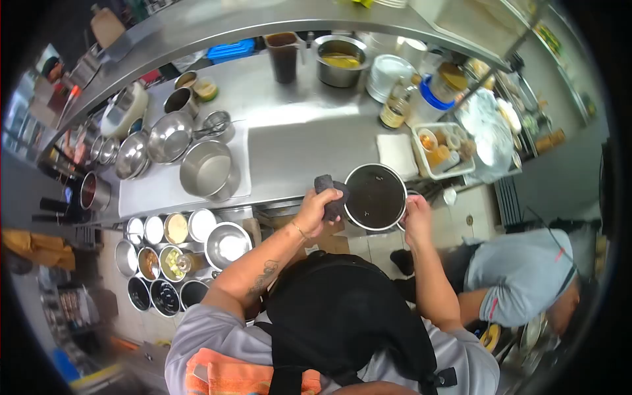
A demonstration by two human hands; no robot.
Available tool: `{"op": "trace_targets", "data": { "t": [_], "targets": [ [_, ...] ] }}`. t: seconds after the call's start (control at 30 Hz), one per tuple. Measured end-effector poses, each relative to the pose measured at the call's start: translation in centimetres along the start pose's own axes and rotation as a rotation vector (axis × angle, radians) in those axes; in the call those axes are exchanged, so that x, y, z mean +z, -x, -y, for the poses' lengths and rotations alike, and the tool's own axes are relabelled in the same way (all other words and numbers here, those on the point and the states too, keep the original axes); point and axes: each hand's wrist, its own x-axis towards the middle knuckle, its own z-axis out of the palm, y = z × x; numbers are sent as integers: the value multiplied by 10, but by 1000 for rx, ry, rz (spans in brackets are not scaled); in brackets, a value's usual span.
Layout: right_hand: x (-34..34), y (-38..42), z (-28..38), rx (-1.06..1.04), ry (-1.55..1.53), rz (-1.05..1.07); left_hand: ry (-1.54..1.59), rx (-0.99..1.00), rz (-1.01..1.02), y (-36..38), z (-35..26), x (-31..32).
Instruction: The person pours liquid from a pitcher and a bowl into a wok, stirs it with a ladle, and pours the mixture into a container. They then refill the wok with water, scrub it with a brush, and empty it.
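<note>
A round metal pot (375,197) of dark liquid is held in front of my body, at the front edge of the steel counter. My left hand (314,212) is closed on a dark grey cloth (324,187), which lies against the pot's left side. Whatever part of the pot sits under the cloth is hidden. On the opposite side, my right hand (416,218) is closed round the pot's right handle, mostly covered by the fingers. The pot looks about level, its liquid surface facing up at me.
On the steel counter (289,145) stand an empty pot (209,170), metal bowls (170,137), a jug of dark liquid (284,58) and a glass bottle (396,105). A basket of containers (442,151) is at right. Food tubs (175,228) stand lower left. Another person (526,276) bends down close on my right.
</note>
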Motion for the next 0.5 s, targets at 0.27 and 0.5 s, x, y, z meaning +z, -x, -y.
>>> {"op": "trace_targets", "data": {
  "t": [0.27,0.5],
  "targets": [
    [121,-171,2,-45,106,287,110,195,-317,-73,-53,-58],
    [246,-296,2,-15,140,513,164,339,-527,-152,-107,-112]
  ]
}}
